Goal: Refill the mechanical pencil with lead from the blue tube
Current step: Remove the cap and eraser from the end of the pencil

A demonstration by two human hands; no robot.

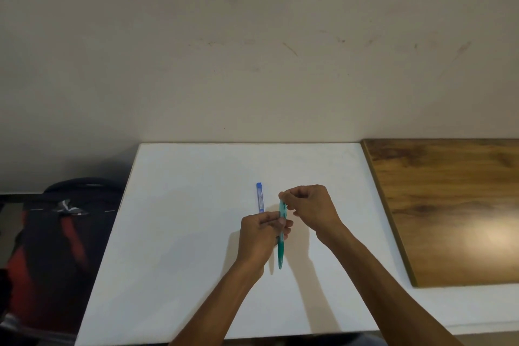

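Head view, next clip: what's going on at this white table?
A person holds a green mechanical pencil above the white table. The left hand grips its middle, while the right hand pinches its far end, apparently working on the cap. The blue lead tube lies untouched on the table just beyond the hands, so no lead has gone in yet.

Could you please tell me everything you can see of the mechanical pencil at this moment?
The mechanical pencil is a slim, translucent teal barrel that looks like plastic. It is held above the white table, lengthwise away from the person, its near end free. The left hand grips its middle, and the right hand pinches its far end. Whether a cap is on or off there is hidden by the fingers. The blue tube lies apart, to its left.
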